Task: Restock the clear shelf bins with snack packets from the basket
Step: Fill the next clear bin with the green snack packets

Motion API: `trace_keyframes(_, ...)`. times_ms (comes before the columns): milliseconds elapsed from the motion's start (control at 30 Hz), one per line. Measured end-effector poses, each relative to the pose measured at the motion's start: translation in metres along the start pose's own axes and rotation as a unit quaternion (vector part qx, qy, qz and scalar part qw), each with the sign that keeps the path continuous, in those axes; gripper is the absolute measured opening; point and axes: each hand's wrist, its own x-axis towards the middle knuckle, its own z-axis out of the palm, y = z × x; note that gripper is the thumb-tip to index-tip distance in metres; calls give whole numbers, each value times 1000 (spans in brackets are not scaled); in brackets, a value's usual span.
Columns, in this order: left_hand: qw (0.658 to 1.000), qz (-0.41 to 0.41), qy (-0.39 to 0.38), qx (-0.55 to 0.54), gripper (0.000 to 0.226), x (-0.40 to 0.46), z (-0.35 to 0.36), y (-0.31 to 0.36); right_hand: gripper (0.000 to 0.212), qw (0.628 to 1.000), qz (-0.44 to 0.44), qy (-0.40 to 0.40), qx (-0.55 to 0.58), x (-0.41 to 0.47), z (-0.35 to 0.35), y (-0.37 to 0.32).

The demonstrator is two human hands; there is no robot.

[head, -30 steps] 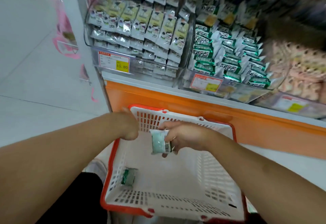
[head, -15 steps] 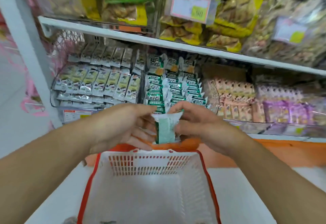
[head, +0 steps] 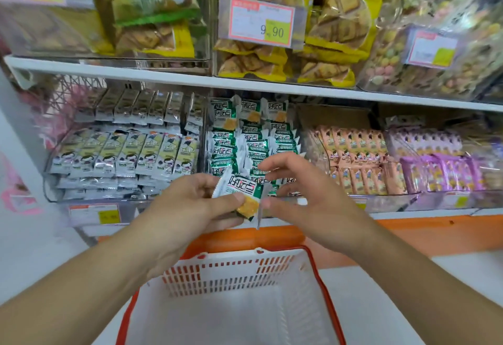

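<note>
My left hand (head: 187,208) pinches a green and white snack packet (head: 239,191) between thumb and fingers, face up, in front of the shelf. My right hand (head: 302,195) hovers just right of the packet with fingers spread and loosely bent, holding nothing. Behind them a clear bin (head: 253,138) holds several matching green packets. The white basket with a red rim (head: 321,285) sits below my hands; its visible inside shows no packets.
A clear bin of grey-green packets (head: 125,154) stands left of the green one, with peach packets (head: 359,159) and purple packets (head: 441,165) to the right. Yellow biscuit bags (head: 272,53) fill the upper shelf. An orange ledge (head: 408,233) runs under the bins.
The packet went from my right hand to my left, turned face up, and rose from the basket toward the green bin. My right hand let go and opened. The view tilted upward.
</note>
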Motion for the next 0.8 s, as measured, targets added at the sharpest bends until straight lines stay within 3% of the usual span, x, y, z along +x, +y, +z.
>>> trace_keyframes(100, 999, 15, 11, -30, 35, 1, 8, -3, 52, 989, -46, 17, -139, 2, 17, 0)
trace_keyframes(200, 999, 25, 30, -29, 41, 7, 10, -2, 49, 984, -48, 49, -162, 12, 23, 2)
trace_keyframes(267, 991, 60, 67, 96, 29, 13, 4, 0, 48, 982, -39, 82, -163, 24, 21, 7)
trace_keyframes(367, 923, 140, 93, 346, 21, 18, -11, 1, 49, 975, -18, 135, -178, 56, 11, 15)
trace_keyframes(500, 837, 176, 46, 516, 42, 20, -24, -9, 48, 951, -20, 158, -266, 124, 0, 30)
trace_keyframes(633, 816, 204, 26, 541, 43, 20, -27, -10, 43, 916, -50, 207, -341, 193, 0, 46)
trace_keyframes(800, 818, 210, 30, 534, 42, 25, -28, -11, 45, 889, -13, 174, -424, 240, 4, 56)
